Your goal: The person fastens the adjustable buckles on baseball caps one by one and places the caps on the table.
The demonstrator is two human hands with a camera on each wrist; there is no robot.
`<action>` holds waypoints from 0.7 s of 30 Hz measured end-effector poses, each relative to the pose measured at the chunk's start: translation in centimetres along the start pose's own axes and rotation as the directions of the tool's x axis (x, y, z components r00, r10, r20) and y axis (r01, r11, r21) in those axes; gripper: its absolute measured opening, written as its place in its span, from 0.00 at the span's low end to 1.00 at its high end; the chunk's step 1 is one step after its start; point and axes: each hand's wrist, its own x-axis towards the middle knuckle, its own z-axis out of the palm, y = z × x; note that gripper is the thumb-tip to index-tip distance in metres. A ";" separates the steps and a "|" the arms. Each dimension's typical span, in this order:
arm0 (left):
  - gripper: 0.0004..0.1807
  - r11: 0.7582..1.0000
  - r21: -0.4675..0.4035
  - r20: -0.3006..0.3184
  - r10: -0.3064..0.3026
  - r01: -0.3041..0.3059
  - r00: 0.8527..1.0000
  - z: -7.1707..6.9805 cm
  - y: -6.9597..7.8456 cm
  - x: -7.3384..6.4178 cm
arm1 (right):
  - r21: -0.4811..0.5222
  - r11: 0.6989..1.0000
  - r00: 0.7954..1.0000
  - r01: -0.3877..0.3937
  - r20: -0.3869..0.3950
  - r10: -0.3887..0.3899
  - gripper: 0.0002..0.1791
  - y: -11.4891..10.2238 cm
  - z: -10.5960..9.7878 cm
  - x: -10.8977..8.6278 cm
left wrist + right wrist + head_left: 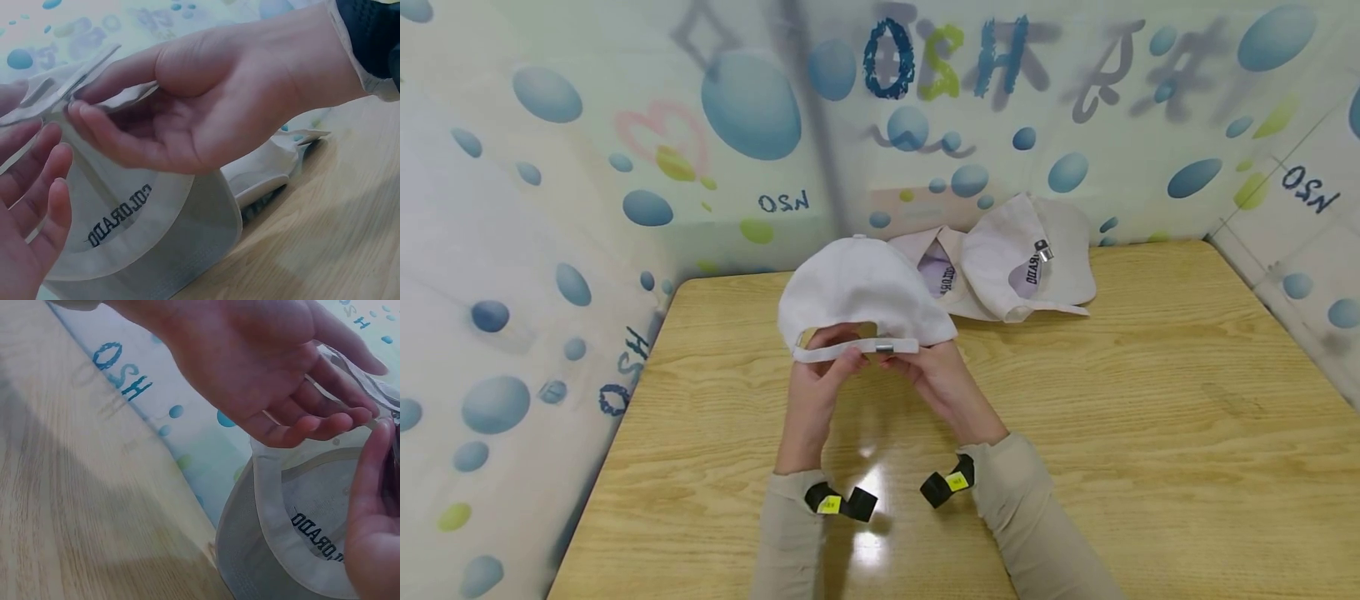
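A white baseball cap [861, 279] is held up over the table with its back opening facing me. My left hand [812, 387] pinches the cap's back strap [823, 352] between thumb and fingers, close to the metal buckle [884, 345]. On the other side of the buckle, my right hand [946, 385] pinches the strap's end, its other fingers loosely bent in the right wrist view. Dark COLORADO lettering [119, 215] shows inside the cap in the left wrist view. Part of the left fingers is hidden behind the strap.
Two more pale caps, a nearer one [1003, 258] and one partly covered [928, 254], lie against each other at the table's back edge. The wooden table [1150, 400] meets a printed backdrop [1037, 108] behind. Black wrist cameras sit on both sleeves.
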 end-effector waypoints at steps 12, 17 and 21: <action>0.10 1.000 -0.003 -0.043 0.003 -0.003 0.999 -0.6 -0.4 0.1 | 0.040 0.999 0.999 0.000 -0.033 0.002 0.12 -0.3 -0.1 -0.1; 0.06 1.000 -0.024 -0.054 0.009 -0.010 0.998 -0.5 -0.3 0.1 | 0.035 0.999 1.000 -0.004 -0.027 0.005 0.11 -0.3 -0.1 -0.1; 0.04 1.000 -0.019 -0.054 0.017 -0.018 0.998 -0.4 -0.3 0.0 | 0.029 1.000 1.000 0.001 -0.014 -0.001 0.10 -0.2 -0.1 0.0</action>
